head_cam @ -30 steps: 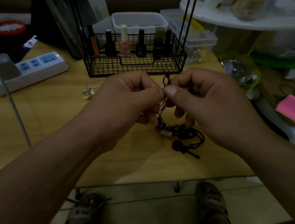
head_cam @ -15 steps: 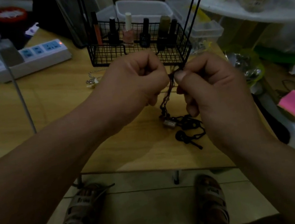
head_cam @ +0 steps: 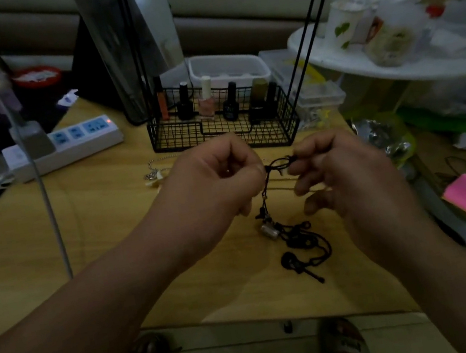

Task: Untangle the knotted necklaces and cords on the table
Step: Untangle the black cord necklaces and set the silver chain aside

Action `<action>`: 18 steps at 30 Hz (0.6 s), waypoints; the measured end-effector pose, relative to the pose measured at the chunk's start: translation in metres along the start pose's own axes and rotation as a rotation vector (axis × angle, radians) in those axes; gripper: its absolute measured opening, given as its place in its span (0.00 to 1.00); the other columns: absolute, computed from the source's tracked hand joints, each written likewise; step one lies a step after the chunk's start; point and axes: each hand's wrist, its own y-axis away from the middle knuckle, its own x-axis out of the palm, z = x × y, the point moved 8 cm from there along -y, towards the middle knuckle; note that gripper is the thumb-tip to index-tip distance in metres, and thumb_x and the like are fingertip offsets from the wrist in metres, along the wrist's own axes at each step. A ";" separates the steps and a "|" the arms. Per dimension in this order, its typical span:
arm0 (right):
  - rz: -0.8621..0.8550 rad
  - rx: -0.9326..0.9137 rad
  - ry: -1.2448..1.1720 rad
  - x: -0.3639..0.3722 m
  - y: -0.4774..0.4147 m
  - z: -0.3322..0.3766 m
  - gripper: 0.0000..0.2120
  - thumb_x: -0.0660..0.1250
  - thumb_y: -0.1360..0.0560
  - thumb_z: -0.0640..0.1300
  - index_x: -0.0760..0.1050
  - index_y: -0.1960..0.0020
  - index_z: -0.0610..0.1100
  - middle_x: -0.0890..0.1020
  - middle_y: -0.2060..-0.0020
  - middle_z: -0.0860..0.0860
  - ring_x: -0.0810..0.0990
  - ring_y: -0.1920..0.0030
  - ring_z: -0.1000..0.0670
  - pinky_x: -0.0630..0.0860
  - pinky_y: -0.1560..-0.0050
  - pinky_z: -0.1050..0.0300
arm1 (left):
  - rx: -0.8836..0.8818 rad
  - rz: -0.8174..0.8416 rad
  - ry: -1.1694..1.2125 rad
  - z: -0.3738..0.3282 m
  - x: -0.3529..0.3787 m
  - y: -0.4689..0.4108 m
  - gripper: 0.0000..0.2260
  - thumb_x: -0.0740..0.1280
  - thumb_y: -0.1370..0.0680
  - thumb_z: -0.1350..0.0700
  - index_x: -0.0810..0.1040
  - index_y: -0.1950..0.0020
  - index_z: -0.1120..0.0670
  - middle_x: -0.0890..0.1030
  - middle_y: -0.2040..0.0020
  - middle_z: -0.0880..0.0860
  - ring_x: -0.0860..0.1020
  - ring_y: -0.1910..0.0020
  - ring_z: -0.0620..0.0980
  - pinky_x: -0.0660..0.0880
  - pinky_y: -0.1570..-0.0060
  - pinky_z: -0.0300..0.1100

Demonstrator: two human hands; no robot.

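- Black cord (head_cam: 265,198): its knotted top is lifted and pinched between the left hand (head_cam: 214,185) and the right hand (head_cam: 345,176). The rest droops toward six o'clock into a loose tangle lying flat.
- Silver cylinder pendant (head_cam: 269,229): strung on the cord, at the tangle's top.
- Silver chain necklace (head_cam: 153,171): lying slack at ten o'clock from the tangle.

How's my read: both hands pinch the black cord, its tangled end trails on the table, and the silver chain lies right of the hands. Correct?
One slip: the head view shows the silver chain left of the hands, beside the left hand. Otherwise yes: that hand and the right hand pinch the black cord, tangled end on the table.
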 end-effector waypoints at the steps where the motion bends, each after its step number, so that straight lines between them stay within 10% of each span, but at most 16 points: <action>1: -0.016 -0.021 0.037 -0.006 -0.001 0.006 0.09 0.61 0.21 0.42 0.80 0.52 0.49 0.85 0.57 0.52 0.82 0.58 0.48 0.78 0.64 0.55 | 0.043 -0.012 -0.069 -0.005 -0.001 0.001 0.05 0.70 0.22 0.62 0.80 0.57 0.55 0.78 0.67 0.49 0.76 0.68 0.46 0.75 0.67 0.39; 5: 0.105 -0.228 0.414 0.004 0.011 0.033 0.09 0.68 0.23 0.59 0.80 0.51 0.55 0.82 0.54 0.57 0.81 0.53 0.55 0.78 0.60 0.62 | 0.174 -0.040 -0.237 -0.017 0.001 0.004 0.05 0.72 0.23 0.59 0.80 0.58 0.52 0.78 0.67 0.47 0.73 0.70 0.41 0.69 0.70 0.33; 18: 0.020 -0.419 0.571 0.007 0.019 0.045 0.04 0.72 0.24 0.44 0.80 0.57 0.51 0.80 0.60 0.53 0.78 0.58 0.55 0.69 0.63 0.69 | 0.164 -0.037 -0.249 -0.009 0.003 0.002 0.03 0.72 0.24 0.57 0.80 0.57 0.52 0.80 0.65 0.50 0.76 0.68 0.44 0.73 0.69 0.39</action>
